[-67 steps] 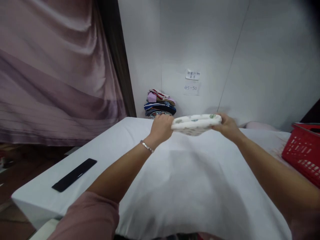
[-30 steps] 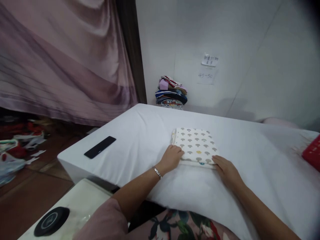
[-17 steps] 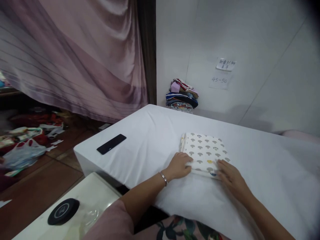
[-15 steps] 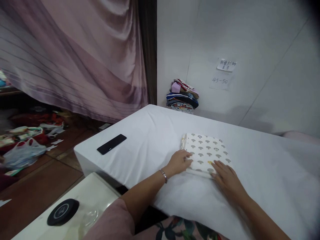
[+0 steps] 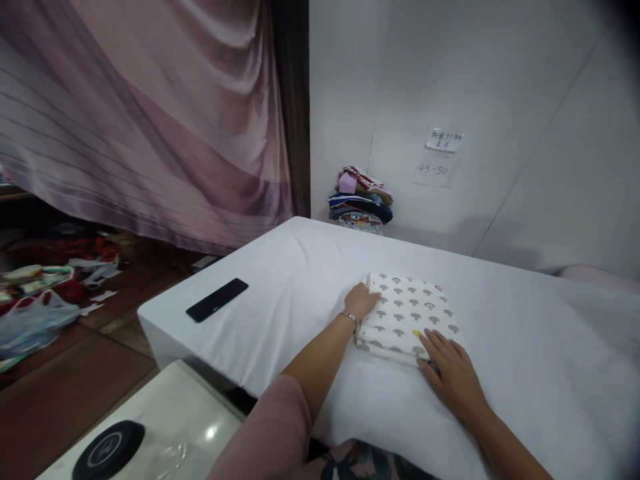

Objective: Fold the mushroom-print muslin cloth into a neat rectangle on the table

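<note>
A folded white cloth (image 5: 410,310) printed with grey mushrooms lies on the white-covered table (image 5: 300,293). At its left edge, my left hand (image 5: 361,303) is closed on the side of the cloth. The thumb rests on top, and the other fingers are partly hidden at the edge. My right hand (image 5: 450,370) lies with stretched fingers over the near right corner of the cloth, its fingertips beside a yellow mushroom print.
A black phone (image 5: 217,300) lies on the table's left part. Folded clothes (image 5: 361,203) are stacked at the wall behind. A white cabinet top (image 5: 200,407) at lower left carries a round black object (image 5: 109,450). A pink curtain (image 5: 210,133) hangs at left.
My left hand has moved from the near left corner farther along the cloth's left edge. My right hand stays at the near right corner. The camera view has shifted slightly.
</note>
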### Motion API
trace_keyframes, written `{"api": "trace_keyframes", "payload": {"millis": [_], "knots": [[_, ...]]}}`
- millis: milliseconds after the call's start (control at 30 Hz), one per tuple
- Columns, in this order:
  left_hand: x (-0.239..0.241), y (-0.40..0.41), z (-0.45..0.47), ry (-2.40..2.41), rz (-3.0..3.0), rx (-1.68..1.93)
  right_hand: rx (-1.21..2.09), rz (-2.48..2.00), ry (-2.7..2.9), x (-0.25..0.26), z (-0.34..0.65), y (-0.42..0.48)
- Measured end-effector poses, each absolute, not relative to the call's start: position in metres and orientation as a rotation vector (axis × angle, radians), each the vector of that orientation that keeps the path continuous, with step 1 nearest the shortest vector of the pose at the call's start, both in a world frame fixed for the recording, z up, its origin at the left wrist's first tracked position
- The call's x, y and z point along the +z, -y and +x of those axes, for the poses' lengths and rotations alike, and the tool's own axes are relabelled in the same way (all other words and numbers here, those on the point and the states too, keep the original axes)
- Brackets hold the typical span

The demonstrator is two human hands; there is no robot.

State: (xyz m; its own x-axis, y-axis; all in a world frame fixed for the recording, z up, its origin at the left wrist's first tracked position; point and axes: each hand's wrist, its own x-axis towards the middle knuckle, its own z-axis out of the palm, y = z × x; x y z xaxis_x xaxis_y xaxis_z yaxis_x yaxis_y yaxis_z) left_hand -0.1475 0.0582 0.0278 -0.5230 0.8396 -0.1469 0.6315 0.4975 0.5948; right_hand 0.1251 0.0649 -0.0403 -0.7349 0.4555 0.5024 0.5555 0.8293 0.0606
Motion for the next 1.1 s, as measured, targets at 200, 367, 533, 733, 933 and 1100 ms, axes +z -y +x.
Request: {"api": "trace_keyframes", "payload": {"millis": [200,367,533,733,933,1100], "knots": [[0.025,-0.064,-0.147,-2.341,1.245,0.625,-0.241,-0.753,2.525,-0.041,0.124,-0.064],[0.013,-0.052,-0.15,-2.405,1.199,0.681,-0.182,-0.728,2.529,-0.039,0.127,-0.063],[0.011,-0.054,-0.155,-2.406,1.156,0.699,-0.131,-0.717,2.494,-0.036,0.13,-0.063],[0.023,-0.085,-0.156,-2.438,1.16,0.695,-0.111,-0.736,2.495,-0.035,0.128,-0.064],[0.015,-0.089,-0.15,-2.553,1.086,0.735,-0.133,-0.69,2.523,-0.035,0.131,-0.065],[0.013,-0.086,-0.153,-2.577,1.033,0.716,-0.089,-0.692,2.533,-0.036,0.132,-0.067]]}}
